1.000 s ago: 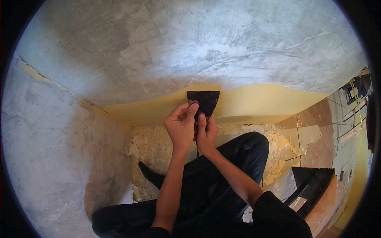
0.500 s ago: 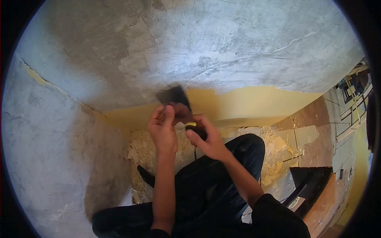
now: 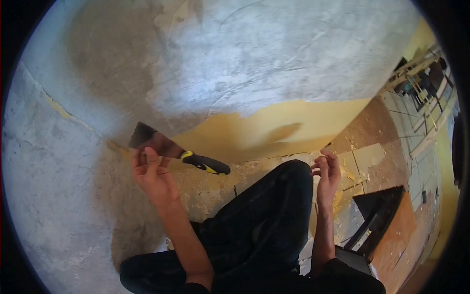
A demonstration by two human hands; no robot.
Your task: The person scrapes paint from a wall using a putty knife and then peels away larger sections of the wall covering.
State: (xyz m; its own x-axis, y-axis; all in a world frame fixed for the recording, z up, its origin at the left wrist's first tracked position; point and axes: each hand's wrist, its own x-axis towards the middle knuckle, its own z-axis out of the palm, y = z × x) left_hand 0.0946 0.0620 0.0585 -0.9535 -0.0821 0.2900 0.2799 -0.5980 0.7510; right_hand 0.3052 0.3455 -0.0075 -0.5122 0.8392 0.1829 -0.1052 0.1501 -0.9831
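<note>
A scraper (image 3: pixel 203 163) with a wide metal blade and a black and yellow handle is held by its blade in my left hand (image 3: pixel 155 175), near the left corner of the wall. Its handle points right, with no hand on it. My right hand (image 3: pixel 329 171) is apart from it, beyond my raised knee, with fingers curled and the fingertips near the thumb; whether something small is between them cannot be made out. Behind the scraper, the wall (image 3: pixel 274 63) is grey and rough above, with a yellow band (image 3: pixel 303 120) along its bottom.
A grey side wall (image 3: pixel 58 196) stands at the left. Yellow flakes and chips litter the tiled floor (image 3: pixel 367 159). A black and brown wooden object (image 3: pixel 391 220) lies at the right. Wooden frames (image 3: pixel 426 93) stand at the far right. My bent legs (image 3: pixel 259 220) fill the lower middle.
My left hand has moved left with the scraper. My right hand has let go of the handle and moved right, past the knee. The view has shifted slightly.
</note>
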